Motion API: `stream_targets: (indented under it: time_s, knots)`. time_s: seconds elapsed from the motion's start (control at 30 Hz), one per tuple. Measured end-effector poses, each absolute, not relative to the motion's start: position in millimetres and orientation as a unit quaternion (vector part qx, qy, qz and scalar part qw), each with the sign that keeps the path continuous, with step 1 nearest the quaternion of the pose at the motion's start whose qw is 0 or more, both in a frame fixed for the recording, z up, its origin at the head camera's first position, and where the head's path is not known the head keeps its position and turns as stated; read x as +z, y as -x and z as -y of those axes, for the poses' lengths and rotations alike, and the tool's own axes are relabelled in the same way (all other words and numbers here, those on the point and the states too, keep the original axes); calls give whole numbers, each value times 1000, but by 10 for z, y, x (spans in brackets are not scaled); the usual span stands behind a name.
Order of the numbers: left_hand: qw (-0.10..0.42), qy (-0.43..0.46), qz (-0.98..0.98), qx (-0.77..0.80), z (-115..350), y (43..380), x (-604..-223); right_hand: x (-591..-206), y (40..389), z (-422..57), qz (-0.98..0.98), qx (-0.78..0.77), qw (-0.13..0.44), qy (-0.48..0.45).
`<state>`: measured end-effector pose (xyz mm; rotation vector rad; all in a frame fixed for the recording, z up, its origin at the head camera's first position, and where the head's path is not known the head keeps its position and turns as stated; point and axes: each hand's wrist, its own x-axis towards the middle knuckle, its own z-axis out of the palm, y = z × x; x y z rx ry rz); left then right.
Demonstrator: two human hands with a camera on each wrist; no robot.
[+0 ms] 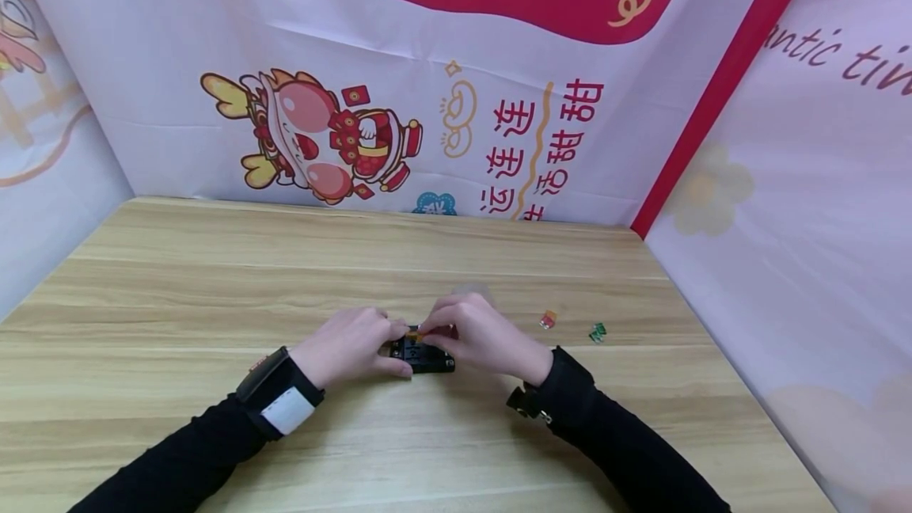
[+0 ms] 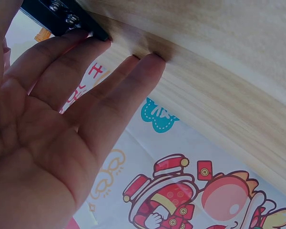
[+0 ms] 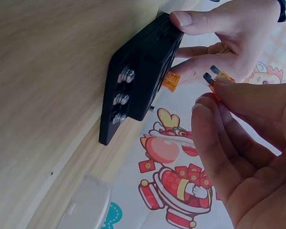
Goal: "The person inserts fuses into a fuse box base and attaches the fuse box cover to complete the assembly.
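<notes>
A black fuse block (image 1: pixel 431 362) lies on the table in front of the person. The left hand (image 1: pixel 349 347) holds it at its left end, thumb on the near side and fingers along the far side. In the right wrist view, screw terminals line the side of the block (image 3: pixel 140 71), and one orange blade fuse (image 3: pixel 171 81) stands in it. The right hand (image 1: pixel 480 335) pinches another orange blade fuse (image 3: pixel 223 76) between thumb and fingertips, just off the block, metal prongs showing. In the left wrist view the left hand's fingertips (image 2: pixel 102 44) touch the block's edge.
A small red fuse pile (image 1: pixel 548 319) and a green one (image 1: pixel 598 332) lie to the right on the wooden table (image 1: pixel 285 450). Behind the right hand is a clear plastic cover (image 3: pixel 88 202). Printed cloth walls (image 1: pixel 456 141) stand around the table's back and sides.
</notes>
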<state>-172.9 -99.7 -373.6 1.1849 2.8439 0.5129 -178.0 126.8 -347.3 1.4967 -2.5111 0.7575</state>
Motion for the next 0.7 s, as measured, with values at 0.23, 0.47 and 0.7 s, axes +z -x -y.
stream_targets:
  time_s: [0.23,0.47,0.7]
  knots:
    - [5,-381,-911,161,998,1733,-3737,-3484,1784,-1202,835,236,80,-491]
    - [6,-379,-911,164,1005,1739,-3742,-3502,1802,-1157,841,231,81,-482]
    - [4,-378,-912,159,1009,1744,-3746,-3511,1817,-1110,850,212,79,-475]
